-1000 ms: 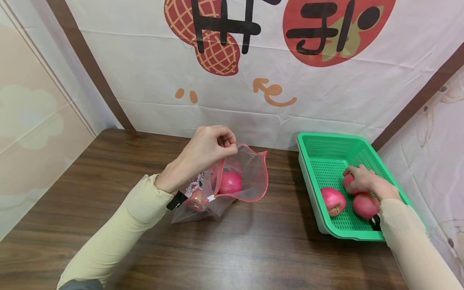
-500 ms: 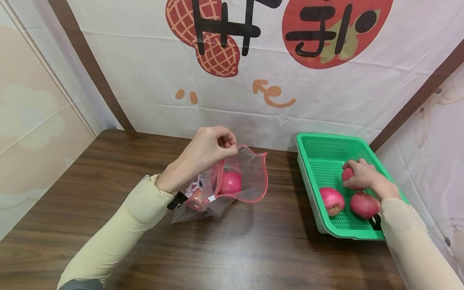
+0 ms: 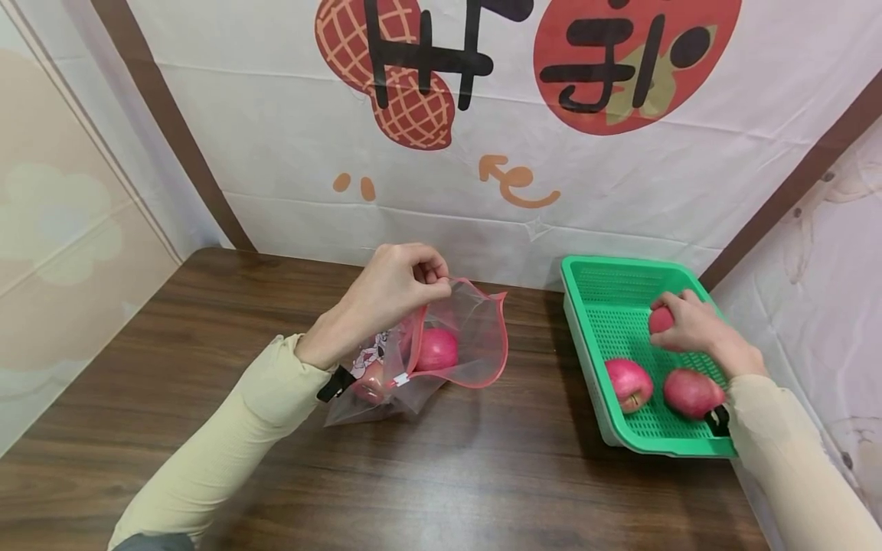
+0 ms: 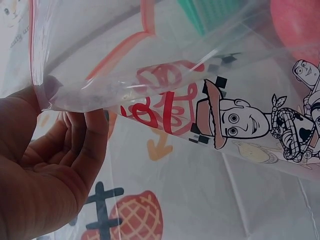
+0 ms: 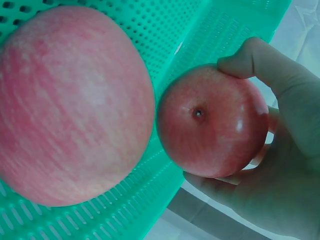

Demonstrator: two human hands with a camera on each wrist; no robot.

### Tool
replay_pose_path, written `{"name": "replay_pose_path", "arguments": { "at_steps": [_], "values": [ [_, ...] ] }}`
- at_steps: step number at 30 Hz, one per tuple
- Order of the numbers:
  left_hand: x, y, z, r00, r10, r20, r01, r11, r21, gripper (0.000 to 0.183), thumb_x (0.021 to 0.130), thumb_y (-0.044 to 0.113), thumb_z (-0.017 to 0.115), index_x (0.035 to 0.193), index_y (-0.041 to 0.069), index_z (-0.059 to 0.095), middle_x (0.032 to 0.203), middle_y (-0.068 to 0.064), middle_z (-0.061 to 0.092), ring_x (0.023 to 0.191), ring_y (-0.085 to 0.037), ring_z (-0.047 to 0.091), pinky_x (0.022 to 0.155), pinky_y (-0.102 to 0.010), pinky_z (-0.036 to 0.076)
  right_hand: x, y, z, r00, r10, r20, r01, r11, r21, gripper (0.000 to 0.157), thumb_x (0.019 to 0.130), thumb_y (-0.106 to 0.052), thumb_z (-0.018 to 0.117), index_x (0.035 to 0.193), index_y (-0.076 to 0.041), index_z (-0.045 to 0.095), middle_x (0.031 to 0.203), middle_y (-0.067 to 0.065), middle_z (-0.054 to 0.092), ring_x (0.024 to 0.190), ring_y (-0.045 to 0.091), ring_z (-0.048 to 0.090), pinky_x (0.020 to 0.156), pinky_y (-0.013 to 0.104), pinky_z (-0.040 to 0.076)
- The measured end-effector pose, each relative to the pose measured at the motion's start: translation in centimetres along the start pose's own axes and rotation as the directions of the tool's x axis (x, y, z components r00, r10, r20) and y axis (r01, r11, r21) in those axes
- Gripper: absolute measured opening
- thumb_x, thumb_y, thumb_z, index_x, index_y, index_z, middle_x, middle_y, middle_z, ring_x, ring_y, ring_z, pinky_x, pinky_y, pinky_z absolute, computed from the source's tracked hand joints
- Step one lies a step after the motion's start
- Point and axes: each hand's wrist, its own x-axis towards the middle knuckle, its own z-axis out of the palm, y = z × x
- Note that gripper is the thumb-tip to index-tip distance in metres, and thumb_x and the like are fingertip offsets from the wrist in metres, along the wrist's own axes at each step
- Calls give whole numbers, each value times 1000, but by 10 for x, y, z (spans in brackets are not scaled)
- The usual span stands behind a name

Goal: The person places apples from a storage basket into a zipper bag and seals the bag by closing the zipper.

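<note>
My left hand (image 3: 406,277) pinches the upper edge of a clear zipper bag (image 3: 475,329) with a red rim and a white slider. The bag's mouth gapes to the right, and cartoon figures (image 4: 240,120) are printed on its side. Inside it lie a pink-red apple (image 3: 438,349) and, lower left behind the film, a paler apple (image 3: 372,383). Over the green basket (image 3: 586,367), my right hand (image 3: 696,327) grips a red apple (image 5: 212,122), thumb on one side and fingers on the other. Two more apples sit in the basket, one at left (image 3: 628,384) and one below my wrist (image 3: 691,392).
The brown wooden table (image 3: 441,474) carries both bag and basket. Behind it hangs a white printed cloth (image 3: 289,153), close to the basket's far rim. Pale patterned sheets border the left and right sides.
My right hand has lifted the gripped apple slightly, away from the apple near my wrist, which has settled a little to the left. The left hand and bag stay in place.
</note>
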Motion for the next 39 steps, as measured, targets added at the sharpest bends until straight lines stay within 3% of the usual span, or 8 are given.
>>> {"name": "replay_pose_path", "arguments": {
  "at_steps": [19,28,39],
  "values": [
    [1,0,1,1000,-6,0,6,1000,3,7,78,12,64,76,18,67,72,4,61,64,-9,54,60,-23,45,1,-20,-16,997,-43,-70,46,998,52,61,77,-25,78,126,1,54,113,30,46,94,43,49,62,36,46],
    [1,-1,2,1000,-9,0,9,1000,5,8,78,11,64,75,19,66,71,4,61,64,-9,53,60,-23,44,0,-43,-26,980,-103,-173,114,992,55,56,76,-23,80,123,-3,57,113,25,50,96,41,51,65,39,49],
    [1,-1,2,1000,4,-3,-4,1000,6,9,78,11,64,75,19,66,71,4,61,64,-9,54,60,-23,44,0,-72,-37,971,-139,-196,151,987,46,55,76,-23,79,124,-7,58,116,20,50,92,36,56,65,39,50]
  ]
}}
